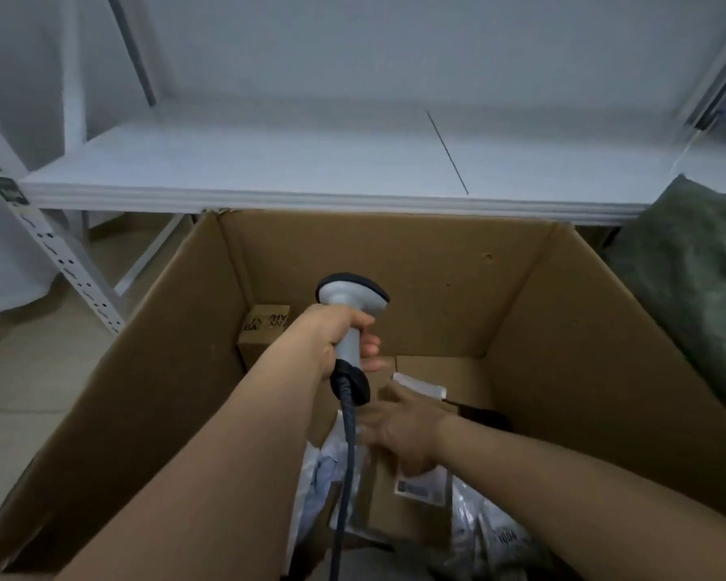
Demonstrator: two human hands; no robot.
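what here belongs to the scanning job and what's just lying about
In use: grey handheld barcode scanner in left hand; flat brown labelled parcel under right hand; large open cardboard box.
Lying about: small brown printed carton; dark green sack; white metal shelf.

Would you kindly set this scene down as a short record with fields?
Left hand: grips the grey scanner by its handle
Right hand: lies on the brown parcel; grip unclear
Marking: white label on the parcel
Container: open cardboard box
Also inside: small printed carton, plastic bags
Behind: white shelf
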